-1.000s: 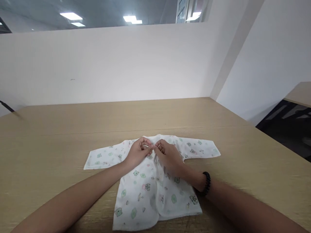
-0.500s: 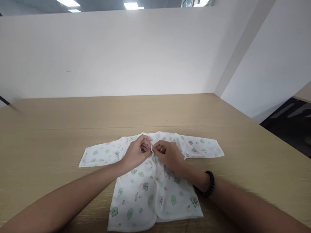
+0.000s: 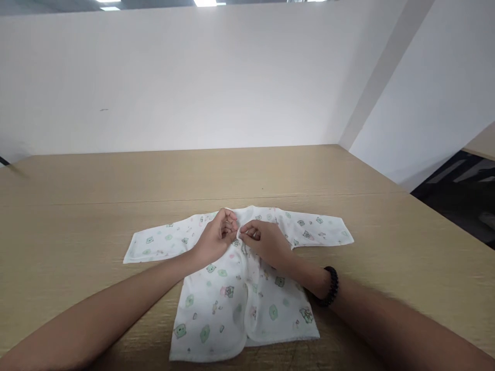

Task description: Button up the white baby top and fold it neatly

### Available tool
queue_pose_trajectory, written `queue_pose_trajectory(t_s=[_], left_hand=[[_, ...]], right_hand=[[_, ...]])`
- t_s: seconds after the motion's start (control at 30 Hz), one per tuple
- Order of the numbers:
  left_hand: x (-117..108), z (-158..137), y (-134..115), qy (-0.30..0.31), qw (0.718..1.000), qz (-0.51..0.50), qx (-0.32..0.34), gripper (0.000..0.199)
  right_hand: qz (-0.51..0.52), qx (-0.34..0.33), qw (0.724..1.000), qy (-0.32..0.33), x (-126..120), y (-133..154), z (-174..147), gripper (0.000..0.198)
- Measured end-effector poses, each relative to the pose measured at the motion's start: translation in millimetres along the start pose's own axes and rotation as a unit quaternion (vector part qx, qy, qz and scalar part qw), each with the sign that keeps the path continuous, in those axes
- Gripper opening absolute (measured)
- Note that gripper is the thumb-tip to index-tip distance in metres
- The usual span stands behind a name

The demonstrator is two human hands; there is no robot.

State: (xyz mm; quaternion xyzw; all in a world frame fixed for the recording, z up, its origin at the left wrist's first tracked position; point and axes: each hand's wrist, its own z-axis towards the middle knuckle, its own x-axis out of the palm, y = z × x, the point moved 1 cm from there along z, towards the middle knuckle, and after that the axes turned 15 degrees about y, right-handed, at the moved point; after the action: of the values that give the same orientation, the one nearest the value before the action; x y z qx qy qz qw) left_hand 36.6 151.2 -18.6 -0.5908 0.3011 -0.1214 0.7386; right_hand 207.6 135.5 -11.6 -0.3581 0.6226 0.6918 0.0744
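A small white baby jacket [image 3: 216, 319] printed with green and pink animals lies spread on the wooden table, sleeves out to both sides. Its two front panels meet along a middle edge that runs down to rounded lower corners. At the top of that edge, my left hand [image 3: 216, 234] pinches the cloth between thumb and fingers. Close beside it, my right hand [image 3: 266, 242] pinches the same front edge, slightly lifted. Any fastener between the fingertips is too small or hidden to make out. A black beaded bracelet [image 3: 331, 286] circles my right wrist.
The light wooden table [image 3: 116, 180] has a thin seam across it behind the jacket. A white partition [image 3: 174, 77] rises at its far edge, and another white panel [image 3: 433, 98] stands on the right. Beyond the table's right edge is a dark area.
The view has tilted slightly, so everything sits a little higher and to the left. Both hands keep pinching the jacket's front edge, with only small finger movement.
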Motion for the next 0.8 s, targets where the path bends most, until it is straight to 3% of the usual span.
queue_pose_trajectory(t_s=[0.2, 0.47, 0.8], left_hand=[[1, 0, -5, 0.01, 0.999, 0.032, 0.007, 0.017], [3, -3, -14, 0.024, 0.974, 0.221, -0.048, 0.02], [-4, 0, -8, 0.014, 0.992, 0.12, -0.035, 0.007]], right_hand=[[-0.022, -0.005, 1.0, -0.003, 0, 1, -1, 0.008], [-0.077, -0.025, 0.997, 0.001, -4, 4, 0, 0.017], [-0.129, -0.012, 0.992, -0.007, -4, 3, 0, 0.015]])
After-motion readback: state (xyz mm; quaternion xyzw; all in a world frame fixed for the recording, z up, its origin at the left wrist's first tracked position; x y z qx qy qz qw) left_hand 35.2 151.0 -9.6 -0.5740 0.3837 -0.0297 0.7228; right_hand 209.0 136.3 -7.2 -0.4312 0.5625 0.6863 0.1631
